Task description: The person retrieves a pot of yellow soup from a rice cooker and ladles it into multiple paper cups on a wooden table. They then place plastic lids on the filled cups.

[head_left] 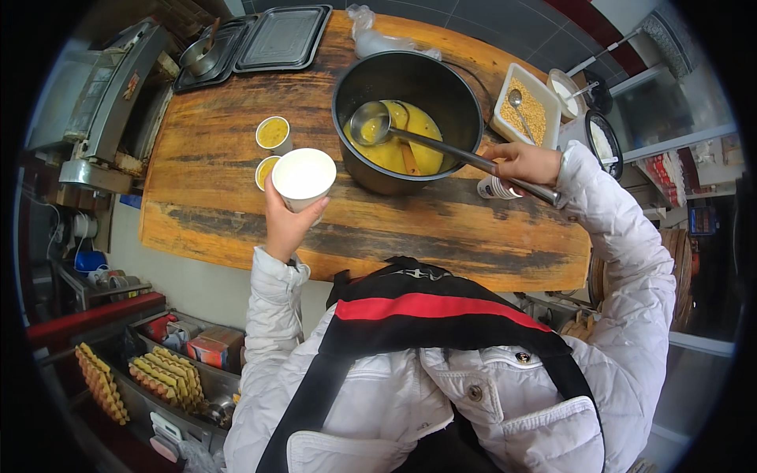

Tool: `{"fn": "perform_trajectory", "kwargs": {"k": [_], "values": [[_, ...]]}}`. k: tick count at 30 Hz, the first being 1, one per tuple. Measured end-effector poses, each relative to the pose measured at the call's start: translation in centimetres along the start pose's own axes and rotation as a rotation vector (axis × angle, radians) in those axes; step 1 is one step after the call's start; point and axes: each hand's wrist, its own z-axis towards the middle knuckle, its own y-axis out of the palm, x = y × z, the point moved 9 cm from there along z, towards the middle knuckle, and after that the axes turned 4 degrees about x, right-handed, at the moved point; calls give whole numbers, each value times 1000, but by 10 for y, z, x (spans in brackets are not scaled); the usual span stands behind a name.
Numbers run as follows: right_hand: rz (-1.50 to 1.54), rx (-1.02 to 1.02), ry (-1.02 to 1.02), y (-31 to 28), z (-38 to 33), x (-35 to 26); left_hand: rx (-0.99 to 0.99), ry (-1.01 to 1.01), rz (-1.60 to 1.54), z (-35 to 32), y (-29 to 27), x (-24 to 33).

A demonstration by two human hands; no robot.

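Note:
My left hand (289, 221) is wrapped round a white paper cup (303, 175), held upright above the table; no filling shows in it. In my right hand (527, 164) is the long handle of a metal ladle (371, 124). The ladle's bowl hangs inside a deep dark pot (407, 71), over a yellow liquid (426, 130). A wooden spoon (408, 158) leans in that liquid. Left of the pot stand two paper cups filled with something yellow, one farther off (273, 133) and one (265, 173) partly hidden behind my held cup.
A stack of paper cups (497, 188) lies under my right hand. Beyond it are a white tub of yellow grains (530, 106) with a spoon, and a bowl of white stuff (566, 88). Black trays (284, 38) and a metal pot (202, 57) occupy the far left. A plastic bag (386, 39) lies behind the pot.

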Motion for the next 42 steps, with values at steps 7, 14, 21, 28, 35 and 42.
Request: {"fn": "perform_trajectory", "kwargs": {"k": [7,14,21,28,35,42], "values": [[-845,190,-28,29,-11,-28,27,33,-3,-5,7,-2],[102,-28,-2,34,-12,-4,22,38,52,7,8,4],[733,-31,-65,51,-54,24,3,46,-38,25,13,10],[932,122,-163,66,-99,48,-8,113,-55,54,34,36],[967,215,-243,61,-149,47,50,169,143,94,57,44],[910,286,-279,49,-191,27,-43,114,318,111,87,43]]}}
